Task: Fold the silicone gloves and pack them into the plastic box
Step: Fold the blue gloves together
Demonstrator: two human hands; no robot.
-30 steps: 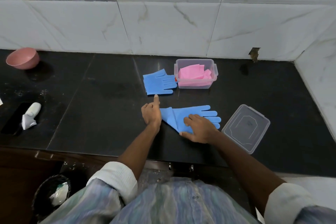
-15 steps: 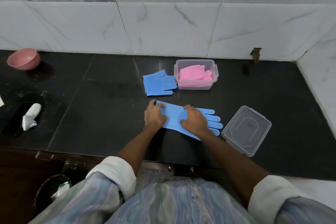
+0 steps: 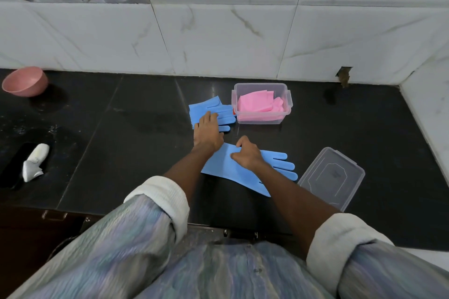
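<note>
A blue silicone glove (image 3: 277, 165) lies flat on the black counter, fingers pointing right. My right hand (image 3: 246, 154) presses down on its middle, fingers curled on the silicone. A folded blue glove (image 3: 206, 109) lies farther back, just left of the clear plastic box (image 3: 261, 86). My left hand (image 3: 207, 132) reaches forward, its fingertips resting flat on that folded glove. Pink gloves (image 3: 258, 104) lie inside the box.
The box's clear lid (image 3: 332, 177) lies upside down to the right of the flat glove. A pink bowl (image 3: 24, 81) stands at the far left by the tiled wall. A white crumpled item (image 3: 34, 161) lies on a dark object near the left front edge.
My left hand has left the cuff of the flat glove and moved forward onto the folded blue glove. My right hand stays pressed on the flat glove.
</note>
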